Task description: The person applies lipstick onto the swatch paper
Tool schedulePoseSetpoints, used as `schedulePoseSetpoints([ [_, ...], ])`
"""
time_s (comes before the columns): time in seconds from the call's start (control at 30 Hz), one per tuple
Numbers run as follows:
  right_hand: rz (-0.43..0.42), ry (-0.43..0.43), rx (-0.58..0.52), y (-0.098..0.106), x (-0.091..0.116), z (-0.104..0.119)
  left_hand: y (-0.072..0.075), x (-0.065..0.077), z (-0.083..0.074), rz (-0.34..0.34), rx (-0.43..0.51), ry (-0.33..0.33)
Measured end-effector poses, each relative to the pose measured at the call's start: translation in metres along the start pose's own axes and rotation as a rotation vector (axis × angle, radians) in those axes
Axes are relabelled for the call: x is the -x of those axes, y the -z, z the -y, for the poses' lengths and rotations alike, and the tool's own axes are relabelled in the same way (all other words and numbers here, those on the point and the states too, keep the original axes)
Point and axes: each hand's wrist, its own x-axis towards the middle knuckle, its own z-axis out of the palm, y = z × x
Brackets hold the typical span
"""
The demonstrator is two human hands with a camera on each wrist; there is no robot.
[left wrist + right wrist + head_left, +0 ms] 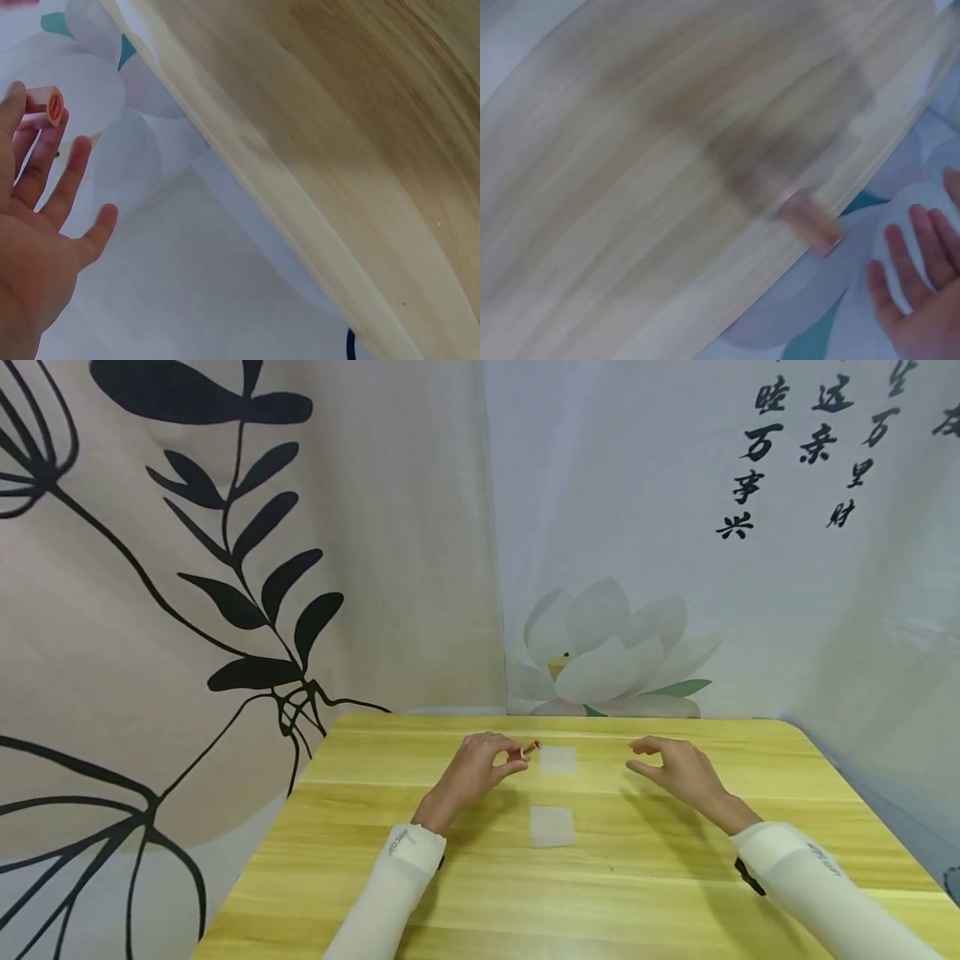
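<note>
My left hand [480, 766] pinches a small rose-gold lipstick tube [532, 748] between thumb and fingers, above the far part of the table. In the left wrist view the tube [41, 99] shows a red end face, and the other fingers are spread. Across from it, my right hand [678, 768] hovers with thumb and fingers apart and nothing between them. A blurred copper-coloured cylinder [810, 223] appears in the right wrist view, overlapping the table's far edge and apart from the right fingers [907, 266].
Two whitish square patches lie on the wooden table [330, 893]: a far one [559, 761] near the lipstick and a nearer one [552, 827]. Behind the table hangs a curtain [420, 543] with printed plants, a lotus and dark characters.
</note>
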Motion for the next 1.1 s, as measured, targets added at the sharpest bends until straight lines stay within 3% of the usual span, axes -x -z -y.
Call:
schedulePoseSetpoints([
  [0.2, -0.062, 0.136, -0.155, -0.017, -0.017, 0.032, -0.001, -0.004, -0.004, -0.017, -0.017, -0.037],
  [0.37, -0.099, 0.172, -0.296, -0.023, -0.027, 0.054, -0.004, -0.009, -0.01, -0.028, -0.029, -0.097],
  [0.53, -0.099, 0.205, -0.404, -0.03, -0.038, 0.071, -0.004, -0.011, -0.015, -0.037, -0.034, -0.078],
  [0.7, -0.072, 0.183, -0.48, -0.035, -0.043, 0.08, -0.002, -0.013, -0.02, -0.037, -0.005, -0.081],
  [1.1, -0.076, 0.136, -0.532, -0.037, -0.045, 0.092, -0.006, -0.018, -0.023, -0.035, -0.002, -0.099],
])
